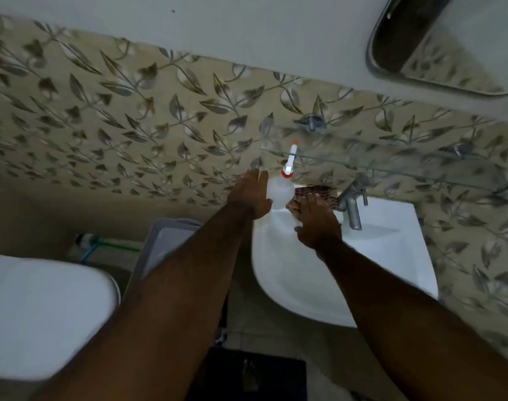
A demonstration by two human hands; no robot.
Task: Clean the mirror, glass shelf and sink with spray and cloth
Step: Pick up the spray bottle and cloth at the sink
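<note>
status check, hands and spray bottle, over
Left hand open beside spray bottle, not gripping. Right hand flat on patterned cloth at sink rim. Tap close to the right; nothing blocking.

White sink [386,264], wall-mounted against the leaf-patterned tile; taken as landmark. Spray bottle [279,195] stands upright on the sink's back-left rim: translucent body, orange collar, white trigger head with orange tip. Patterned cloth [310,193] lies on the back rim just right of the bottle, between it and the metal tap [352,202]; contact between cloth and bottle cannot be judged. Tap is fixed at the back rim, spout over the basin. Glass shelf [391,160] runs along the wall just above the sink, carried on two metal brackets; nothing distinguishable on its surface. Image dim and slightly blurred.
</note>
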